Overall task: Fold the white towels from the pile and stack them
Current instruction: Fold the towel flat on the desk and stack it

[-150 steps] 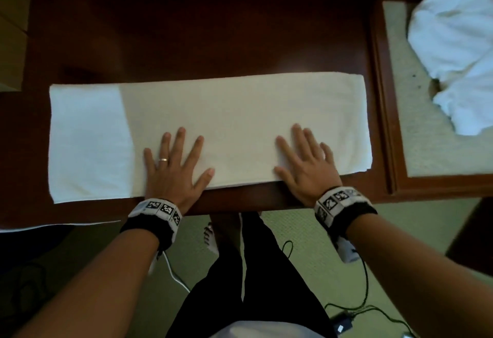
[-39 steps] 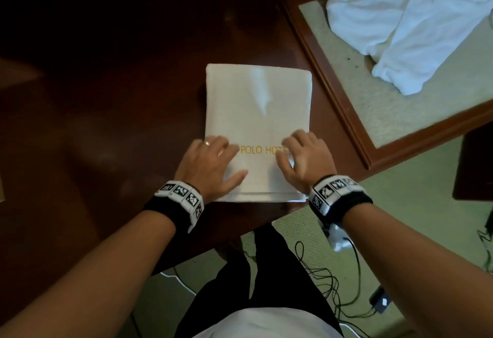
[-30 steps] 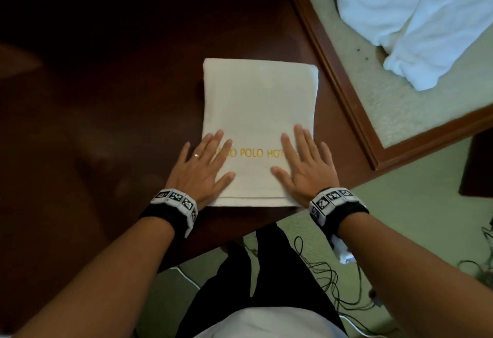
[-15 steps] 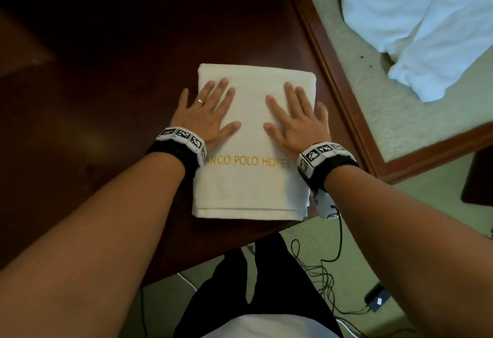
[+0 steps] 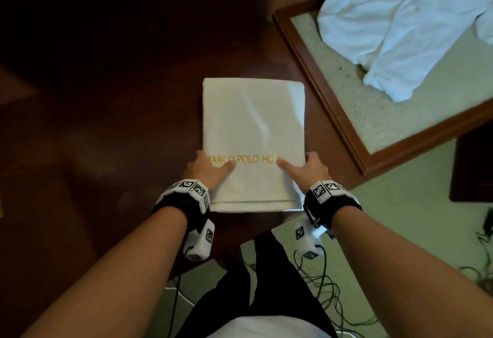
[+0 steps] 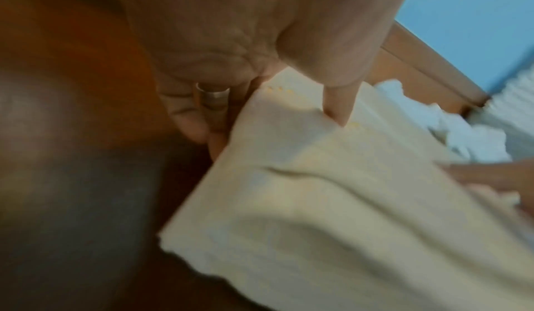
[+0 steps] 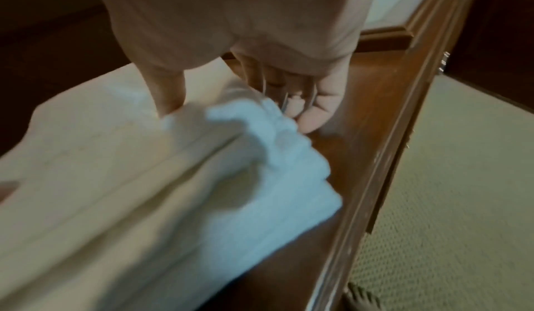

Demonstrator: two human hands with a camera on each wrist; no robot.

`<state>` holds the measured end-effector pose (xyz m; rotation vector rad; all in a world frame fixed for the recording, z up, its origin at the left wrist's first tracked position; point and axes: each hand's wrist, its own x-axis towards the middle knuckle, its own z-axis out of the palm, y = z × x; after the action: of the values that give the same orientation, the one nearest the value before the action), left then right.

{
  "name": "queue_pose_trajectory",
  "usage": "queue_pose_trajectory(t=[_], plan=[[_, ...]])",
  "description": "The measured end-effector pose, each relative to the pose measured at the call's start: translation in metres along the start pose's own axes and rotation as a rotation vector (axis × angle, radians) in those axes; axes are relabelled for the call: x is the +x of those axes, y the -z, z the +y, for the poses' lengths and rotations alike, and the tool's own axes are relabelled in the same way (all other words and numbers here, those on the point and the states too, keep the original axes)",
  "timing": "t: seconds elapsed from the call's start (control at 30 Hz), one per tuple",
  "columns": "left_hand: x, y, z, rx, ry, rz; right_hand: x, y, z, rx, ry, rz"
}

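Towel, frame centre: soft, light, layers slip. Your left hand and right hand pinch its side edges; support underneath.

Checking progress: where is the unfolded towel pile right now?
In the head view, the pile lies far right on the pale inset surface, beyond the folded towel.

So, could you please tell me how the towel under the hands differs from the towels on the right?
The folded towel is a flat, neat rectangle; the towel pile is loose and crumpled. The folded towel shows gold lettering; the pile shows none. The folded towel lies on the dark wooden table; the pile lies on a pale framed surface. Both are white.
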<state>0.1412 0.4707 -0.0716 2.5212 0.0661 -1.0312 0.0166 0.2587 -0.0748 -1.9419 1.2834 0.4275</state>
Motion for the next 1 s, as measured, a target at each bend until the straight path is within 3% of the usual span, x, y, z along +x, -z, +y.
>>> queue_pose_trajectory(t=[0.17,0.37,0.57,0.8,1.0], plan=[[-0.009,-0.01,-0.009,-0.159,0.013,0.002,-0.016,-0.012,0.004,0.199,-0.049,-0.033],[-0.047,0.006,0.011,-0.205,-0.152,0.094,-0.044,0.011,-0.011,0.194,0.068,0.063],[-0.078,0.032,0.05,-0.268,-0.317,0.139,-0.067,0.065,-0.023,0.176,0.156,0.163],[-0.116,0.05,0.138,-0.349,-0.534,0.134,-0.081,0.155,-0.023,0.344,0.242,0.282],[-0.152,0.044,0.244,-0.32,-0.724,0.163,-0.077,0.261,-0.008,0.303,0.314,0.434]])
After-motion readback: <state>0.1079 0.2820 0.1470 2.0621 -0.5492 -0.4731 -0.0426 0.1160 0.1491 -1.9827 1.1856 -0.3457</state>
